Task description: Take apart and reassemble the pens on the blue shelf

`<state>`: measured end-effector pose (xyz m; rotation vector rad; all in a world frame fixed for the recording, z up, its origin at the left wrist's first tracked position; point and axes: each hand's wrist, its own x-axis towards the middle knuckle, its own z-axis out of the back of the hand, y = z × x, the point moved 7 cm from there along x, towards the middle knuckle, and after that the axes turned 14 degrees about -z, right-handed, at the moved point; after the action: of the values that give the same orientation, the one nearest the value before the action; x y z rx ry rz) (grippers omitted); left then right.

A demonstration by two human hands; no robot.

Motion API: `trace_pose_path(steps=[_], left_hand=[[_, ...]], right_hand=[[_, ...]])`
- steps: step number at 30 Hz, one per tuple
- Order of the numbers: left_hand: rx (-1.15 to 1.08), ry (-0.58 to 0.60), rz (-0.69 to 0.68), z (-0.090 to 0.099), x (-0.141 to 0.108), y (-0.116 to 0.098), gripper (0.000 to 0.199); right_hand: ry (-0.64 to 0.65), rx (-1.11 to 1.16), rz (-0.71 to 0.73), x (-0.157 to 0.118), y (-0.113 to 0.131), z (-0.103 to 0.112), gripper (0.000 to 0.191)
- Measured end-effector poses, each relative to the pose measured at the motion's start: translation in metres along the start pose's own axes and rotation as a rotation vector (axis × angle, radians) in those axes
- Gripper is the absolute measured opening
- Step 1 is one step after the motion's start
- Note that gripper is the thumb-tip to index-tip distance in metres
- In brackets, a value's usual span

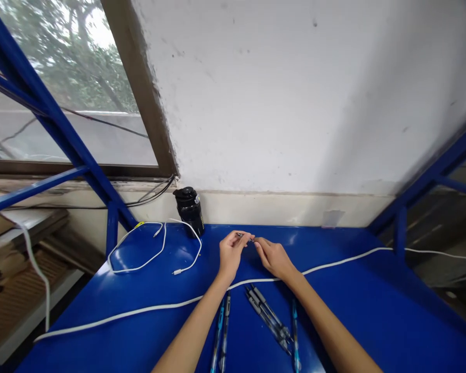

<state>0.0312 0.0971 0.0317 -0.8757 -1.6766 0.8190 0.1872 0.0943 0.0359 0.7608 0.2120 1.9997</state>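
My left hand [230, 254] and my right hand [274, 258] meet above the blue table top [357, 290], their fingertips pinching a small dark pen part [245, 237] from either side. Its exact shape is too small to make out. Below my wrists lie several blue-and-black pens [266, 316] in a loose group, with two more pens [221, 331] near my left forearm and a single pen [295, 336] near my right forearm. A thick white cable [140, 312] runs across the table under my wrists.
A thin white cable with a jack [151, 250] lies coiled at the back left, next to a black bottle [189, 210] against the white wall [279, 103]. Blue metal frame bars [58, 124] rise on both sides. A window and stacked cardboard lie to the left.
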Motion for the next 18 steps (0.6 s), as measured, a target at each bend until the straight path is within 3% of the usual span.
trace_pose_path(steps=[9,18], left_hand=[[-0.117,0.177,-0.011,-0.022,-0.013,-0.003,0.033],[-0.052,0.053,0.068,-0.018,-0.011,0.011,0.028]], right_hand=[[-0.039,0.122,-0.094,-0.013,-0.019,0.005,0.013],[-0.027,0.104,-0.072,-0.014,-0.019,0.008,0.012]])
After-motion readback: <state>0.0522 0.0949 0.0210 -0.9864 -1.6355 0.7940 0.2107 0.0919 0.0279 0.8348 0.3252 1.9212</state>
